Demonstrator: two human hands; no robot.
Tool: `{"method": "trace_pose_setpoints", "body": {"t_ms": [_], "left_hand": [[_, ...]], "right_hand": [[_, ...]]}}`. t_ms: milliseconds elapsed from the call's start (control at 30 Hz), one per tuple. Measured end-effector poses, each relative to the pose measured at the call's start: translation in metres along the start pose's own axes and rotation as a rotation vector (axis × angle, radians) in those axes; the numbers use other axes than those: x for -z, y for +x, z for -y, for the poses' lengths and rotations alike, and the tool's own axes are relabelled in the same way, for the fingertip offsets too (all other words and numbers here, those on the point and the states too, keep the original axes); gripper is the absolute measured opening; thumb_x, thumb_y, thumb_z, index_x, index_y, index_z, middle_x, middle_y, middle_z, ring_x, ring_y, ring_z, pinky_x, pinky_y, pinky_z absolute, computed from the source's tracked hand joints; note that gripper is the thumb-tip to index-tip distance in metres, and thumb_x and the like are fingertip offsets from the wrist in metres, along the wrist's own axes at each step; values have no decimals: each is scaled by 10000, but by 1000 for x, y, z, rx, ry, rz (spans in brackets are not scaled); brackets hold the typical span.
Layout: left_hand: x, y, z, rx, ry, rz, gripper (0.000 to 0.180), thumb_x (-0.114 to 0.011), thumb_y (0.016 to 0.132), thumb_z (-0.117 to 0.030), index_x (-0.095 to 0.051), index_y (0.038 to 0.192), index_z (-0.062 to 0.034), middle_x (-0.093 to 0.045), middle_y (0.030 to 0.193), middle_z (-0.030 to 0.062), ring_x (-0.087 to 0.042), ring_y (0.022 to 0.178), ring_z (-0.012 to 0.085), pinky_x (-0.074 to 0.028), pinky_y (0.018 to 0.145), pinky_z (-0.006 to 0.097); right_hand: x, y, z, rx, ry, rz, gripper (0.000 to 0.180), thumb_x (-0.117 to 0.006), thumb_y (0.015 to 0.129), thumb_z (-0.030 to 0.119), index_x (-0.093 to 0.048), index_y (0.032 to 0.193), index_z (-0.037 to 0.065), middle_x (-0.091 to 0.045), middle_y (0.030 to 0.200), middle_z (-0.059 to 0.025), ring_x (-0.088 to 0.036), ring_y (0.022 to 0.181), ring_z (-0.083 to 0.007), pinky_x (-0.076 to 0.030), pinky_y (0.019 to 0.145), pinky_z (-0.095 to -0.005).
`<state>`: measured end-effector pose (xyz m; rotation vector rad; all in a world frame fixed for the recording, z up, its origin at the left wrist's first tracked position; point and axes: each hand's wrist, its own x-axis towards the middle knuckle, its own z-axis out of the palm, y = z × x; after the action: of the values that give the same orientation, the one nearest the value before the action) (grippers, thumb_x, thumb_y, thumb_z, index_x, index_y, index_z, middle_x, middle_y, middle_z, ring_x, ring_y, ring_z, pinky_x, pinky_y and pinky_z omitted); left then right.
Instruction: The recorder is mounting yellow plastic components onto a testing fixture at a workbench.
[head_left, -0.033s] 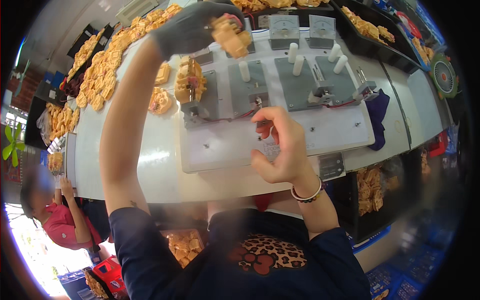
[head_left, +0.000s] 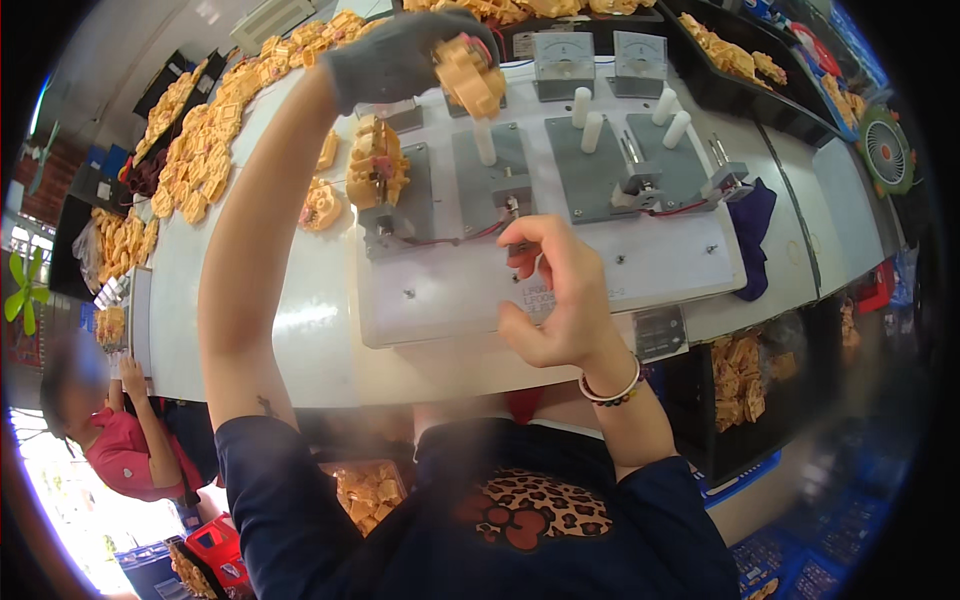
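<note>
My left hand (head_left: 405, 62), in a grey glove, is closed on a yellow plastic part (head_left: 470, 82). It holds the part above a white post (head_left: 485, 143) on the test fixture. Bare, my right hand (head_left: 560, 295) is in front of a metal clamp (head_left: 513, 192). Its fingers curl around a small dark piece (head_left: 519, 248) that I cannot make out, while the thumb stands apart. Another yellow part (head_left: 377, 165) sits upright on the fixture's leftmost station. The white fixture base (head_left: 450, 310) carries grey plates, more white posts and clamps with red wires.
Two analog meters (head_left: 563, 62) stand behind the fixture. Loose yellow parts (head_left: 205, 150) are heaped at the left. A black tray (head_left: 745, 60) of parts, a purple cloth (head_left: 755, 235) and a green fan (head_left: 886, 150) are at the right. A co-worker (head_left: 130, 440) works at far left.
My left hand and the yellow part have shifted slightly to the right. My right hand has barely moved.
</note>
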<state>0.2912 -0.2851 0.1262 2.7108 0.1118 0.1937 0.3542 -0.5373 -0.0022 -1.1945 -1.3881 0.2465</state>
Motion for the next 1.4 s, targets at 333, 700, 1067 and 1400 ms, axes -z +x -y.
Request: {"method": "trace_pose_setpoints", "body": {"t_ms": [333, 700, 1067, 1400], "left_hand": [[-46, -9, -10, 34, 237, 237, 535, -514, 726, 131, -617, 1178, -135, -551, 1201, 90, -545, 1147, 299, -460, 961, 352], [-88, -190, 85, 659, 412, -376, 719, -761, 774, -308, -446, 1393, -120, -408, 1443, 197, -483, 1273, 358, -382, 1074, 450], [-72, -231, 19, 230, -723, -954, 275, -667, 857, -71, -502, 1075, -51, -546, 1212, 169, -555, 1197, 369, -541, 931, 487], [-69, -180, -34, -217, -1171, -600, 302, -680, 896, -319, -473, 984, -118, -553, 1231, 196, -446, 1283, 475, -408, 1045, 608]], "right_hand": [[5, -1, 2, -29, 33, 81, 487, -660, 650, 95, -560, 1124, 51, -613, 939, -88, -618, 751, -218, -501, 643, -305], [81, -87, 15, -238, 87, -504, 442, -576, 801, 3, -487, 1224, -90, -510, 642, -5, -414, 558, -52, -324, 548, -187], [88, -24, -8, -146, -350, -379, 387, -629, 799, 15, -558, 1178, -17, -549, 994, -82, -523, 837, -135, -433, 692, -244], [76, -15, -22, -137, 55, -281, 409, -655, 730, -5, -554, 1126, -8, -536, 1000, -75, -520, 816, -147, -454, 678, -261]]}}
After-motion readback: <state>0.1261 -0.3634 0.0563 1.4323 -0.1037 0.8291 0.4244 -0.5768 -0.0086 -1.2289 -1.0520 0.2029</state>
